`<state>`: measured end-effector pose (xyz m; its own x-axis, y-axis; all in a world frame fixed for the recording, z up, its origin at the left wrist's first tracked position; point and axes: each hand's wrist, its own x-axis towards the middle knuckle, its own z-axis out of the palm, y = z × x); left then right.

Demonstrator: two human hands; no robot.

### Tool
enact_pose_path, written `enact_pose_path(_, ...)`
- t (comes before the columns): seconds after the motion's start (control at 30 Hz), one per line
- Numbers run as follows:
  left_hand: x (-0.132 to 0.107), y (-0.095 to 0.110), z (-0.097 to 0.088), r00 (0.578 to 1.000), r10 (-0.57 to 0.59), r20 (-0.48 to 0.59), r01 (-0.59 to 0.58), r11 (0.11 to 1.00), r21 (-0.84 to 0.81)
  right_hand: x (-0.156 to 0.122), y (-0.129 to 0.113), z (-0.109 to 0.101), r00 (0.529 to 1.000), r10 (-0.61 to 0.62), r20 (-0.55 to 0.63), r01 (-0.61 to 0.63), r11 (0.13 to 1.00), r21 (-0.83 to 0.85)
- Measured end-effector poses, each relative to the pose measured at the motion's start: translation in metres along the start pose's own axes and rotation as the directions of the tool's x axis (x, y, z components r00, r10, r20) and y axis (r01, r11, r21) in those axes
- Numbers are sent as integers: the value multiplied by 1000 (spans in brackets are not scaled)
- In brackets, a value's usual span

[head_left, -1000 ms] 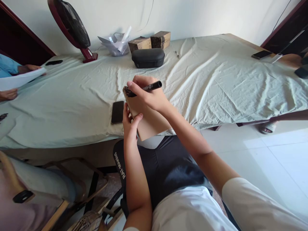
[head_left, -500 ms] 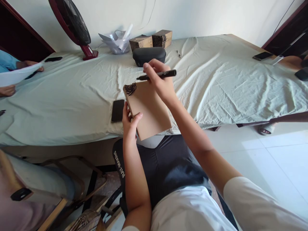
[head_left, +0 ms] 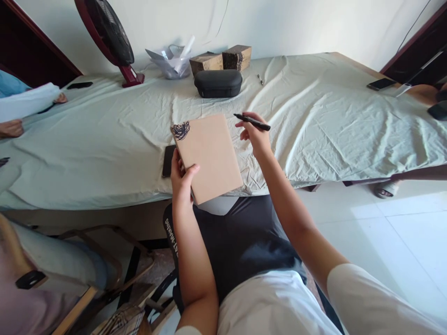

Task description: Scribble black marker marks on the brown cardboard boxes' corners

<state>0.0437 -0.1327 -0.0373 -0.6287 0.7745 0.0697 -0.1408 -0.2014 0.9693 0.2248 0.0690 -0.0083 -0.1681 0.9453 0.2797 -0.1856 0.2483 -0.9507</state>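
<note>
A brown cardboard box is tilted up at the table's near edge, with black scribbles covering its far left corner. My left hand grips its left side, thumb on the top face and the other fingers partly hidden behind the edge. Off the box's right side, my right hand pinches a black marker, uncapped, its tip pointing left and apart from the cardboard. Partly covered by the box and left hand, a black phone lies on the cloth.
Beyond the box stand a black zip case, two scribbled cardboard boxes, a clear plastic basket and a fan. A pen-like item lies on the cloth. At the left, another person's hand holds white paper.
My right hand has drawn back to the right and down with the marker, uncovering the box's upper right part. The box has shifted slightly left in my left hand, covering more of the phone.
</note>
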Motion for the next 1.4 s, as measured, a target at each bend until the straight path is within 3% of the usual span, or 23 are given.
enact_pose_path(0.1,4,1,-11,1000,-6,-20,6,1000,-3,-7,25,-13,983,144,115,-154,985,80)
enact_pose_path(0.17,5,3,-18,999,8,-44,-8,1000,-1,-14,37,-19,970,174,170,-190,978,82)
enact_pose_path(0.33,2,9,-31,995,42,-92,-44,999,-23,-25,50,-25,954,105,282,-139,985,101)
enact_pose_path(0.43,1,12,-37,992,40,-121,-42,999,-15,-21,52,-25,935,86,343,-98,995,16)
enact_pose_path(0.73,6,8,-56,985,63,-161,-75,995,-71,-5,53,-32,829,214,517,-180,977,-116)
enact_pose_path(0.9,5,7,-57,980,73,-183,-84,995,-52,0,54,-33,849,271,454,-205,960,-190)
enact_pose_path(1.07,3,11,-55,981,83,-178,-101,990,-98,7,61,-23,897,375,236,-335,922,-194)
enact_pose_path(1.27,1,16,-55,981,88,-172,-102,992,-73,8,63,-13,880,403,252,-435,896,87)
enact_pose_path(1.4,0,17,-57,979,108,-175,-116,993,-36,12,67,-9,904,343,257,-364,931,39)
